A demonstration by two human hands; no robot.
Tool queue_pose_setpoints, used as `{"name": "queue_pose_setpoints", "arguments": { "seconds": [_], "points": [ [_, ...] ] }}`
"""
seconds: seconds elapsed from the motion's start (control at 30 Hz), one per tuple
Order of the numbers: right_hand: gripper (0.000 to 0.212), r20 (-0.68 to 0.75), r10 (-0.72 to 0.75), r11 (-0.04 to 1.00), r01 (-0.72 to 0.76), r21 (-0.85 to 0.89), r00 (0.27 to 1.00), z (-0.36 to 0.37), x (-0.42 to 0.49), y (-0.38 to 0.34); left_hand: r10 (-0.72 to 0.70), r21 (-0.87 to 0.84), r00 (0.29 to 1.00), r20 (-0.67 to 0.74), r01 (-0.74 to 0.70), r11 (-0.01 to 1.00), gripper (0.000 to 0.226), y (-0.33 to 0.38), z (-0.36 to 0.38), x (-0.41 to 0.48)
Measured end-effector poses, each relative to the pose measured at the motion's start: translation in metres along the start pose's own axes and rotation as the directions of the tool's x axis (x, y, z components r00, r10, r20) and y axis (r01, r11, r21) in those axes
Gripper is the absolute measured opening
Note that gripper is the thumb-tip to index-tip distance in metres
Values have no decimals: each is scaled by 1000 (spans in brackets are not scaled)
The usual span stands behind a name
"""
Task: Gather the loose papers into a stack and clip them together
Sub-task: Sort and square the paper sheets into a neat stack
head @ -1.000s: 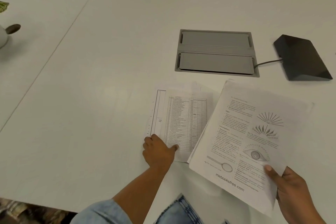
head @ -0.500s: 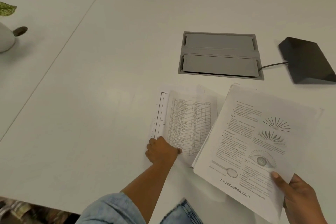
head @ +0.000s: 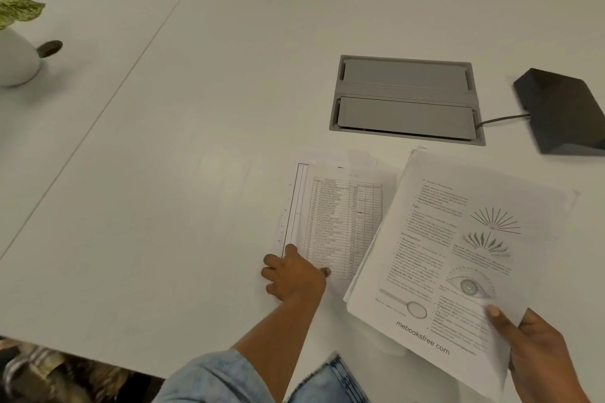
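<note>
A few loose papers (head: 340,216) lie overlapped on the white table (head: 196,173); the top sheet is a printed table of rows. My left hand (head: 293,273) rests on their lower left corner, thumb on the top sheet and fingers curled at the edge. My right hand (head: 537,347) holds a stack of papers (head: 458,255) by its lower right corner, thumb on top. Its top page has text, an eye drawing and a magnifier. This stack tilts above the table and overlaps the right edge of the lying sheets. No clip is in view.
A grey recessed cable box (head: 406,98) with two lids sits behind the papers. A black wedge-shaped device (head: 563,111) with a cable lies at the right. A white plant pot (head: 16,56) stands at the far left. The table's near edge runs below my left arm.
My left hand has closed a little more on the lower left corner of the lying sheets. The stack in my right hand stays about where it was. The view has shifted slightly.
</note>
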State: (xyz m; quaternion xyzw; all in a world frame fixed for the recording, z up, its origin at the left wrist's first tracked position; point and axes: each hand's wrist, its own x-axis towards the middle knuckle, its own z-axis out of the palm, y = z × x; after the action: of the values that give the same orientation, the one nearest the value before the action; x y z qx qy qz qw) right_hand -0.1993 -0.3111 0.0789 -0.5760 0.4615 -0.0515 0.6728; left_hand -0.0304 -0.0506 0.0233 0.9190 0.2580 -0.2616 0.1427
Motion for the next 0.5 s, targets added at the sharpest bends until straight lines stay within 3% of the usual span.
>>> {"name": "queue_pose_setpoints", "arguments": {
  "seconds": [0.2,0.37,0.5],
  "points": [
    [16,23,-2,1000,2,-1,1000,3,-7,-3,69,-24,994,-83,-71,997,77,0,1,-7],
    [19,24,-16,1000,15,17,1000,4,-12,-10,382,113,879,-287,-365,924,43,-5,1,-14],
    [19,14,-25,999,25,22,1000,0,-10,-8,341,-128,924,-175,-365,922,23,-6,-6,-9]
  ]
}}
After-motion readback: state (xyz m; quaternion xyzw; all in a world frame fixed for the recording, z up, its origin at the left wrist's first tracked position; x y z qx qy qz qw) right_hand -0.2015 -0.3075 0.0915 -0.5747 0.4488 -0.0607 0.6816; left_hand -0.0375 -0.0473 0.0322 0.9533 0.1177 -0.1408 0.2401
